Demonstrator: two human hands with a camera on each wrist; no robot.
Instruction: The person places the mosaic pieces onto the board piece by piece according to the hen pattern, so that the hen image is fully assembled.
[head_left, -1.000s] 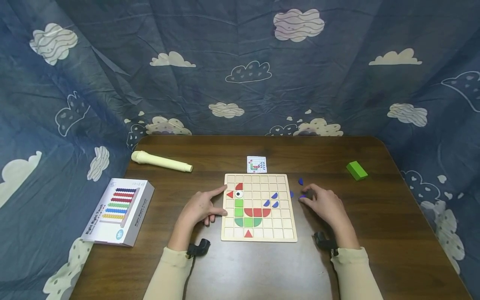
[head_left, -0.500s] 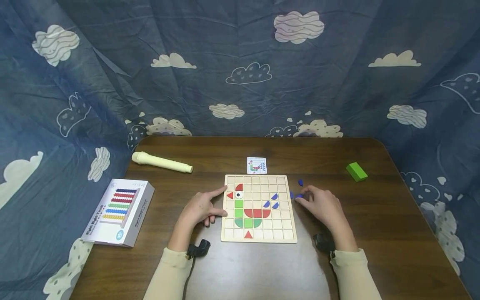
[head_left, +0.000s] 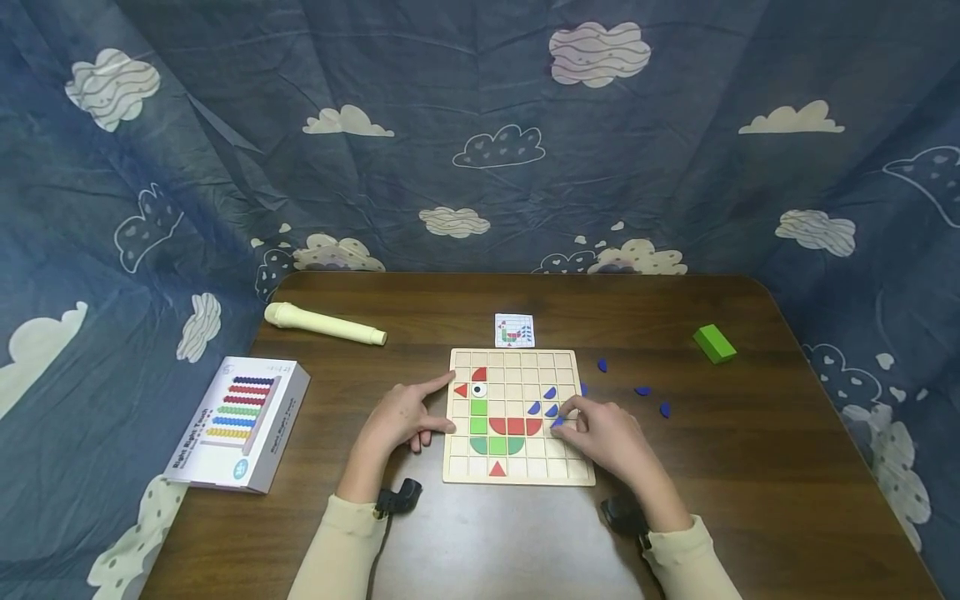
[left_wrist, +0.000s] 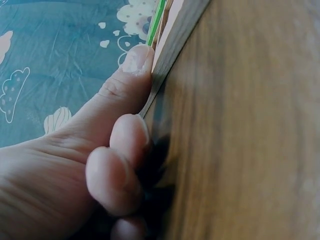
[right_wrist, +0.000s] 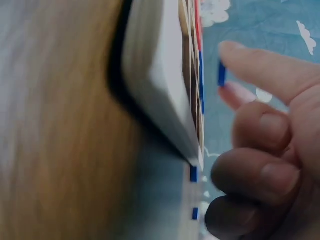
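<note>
Right hand (head_left: pixel 611 437) over the square pale wooden grid board (head_left: pixel 517 477), thumb and forefinger pinching a small blue quarter-round tile (head_left: pixel 557 422) just above a cell at about 3 o'clock from board centre, directly below two blue tiles already seated (head_left: pixel 550 401). The right wrist view shows the same blue tile (right_wrist: pixel 221 75) held at the fingertips, other fingers curled.

Left hand (head_left: pixel 401 417) lies against the board's 9 o'clock edge, forefinger straight along it, thumb (left_wrist: pixel 135 62) pressed to the rim; it grips nothing.

Risks, as judged:
- Tile may land turned the wrong way or ride on a grid ridge, since the pinch is slight.
- Knuckles could nudge the neighbouring blue tiles or the red half-round row (head_left: pixel 514 426).
- If the left hand lifts, the board may slide on the dark wood table (head_left: pixel 465 542).

Hard to make out:
- The target cell is covered by fingers.
- The small pattern card (head_left: pixel 513 330) at 12 o'clock is too small to read.
- Both wrist views are blurred.
- Spare blue tiles (head_left: pixel 642 390) lie at 3 o'clock, apart from the board.
</note>
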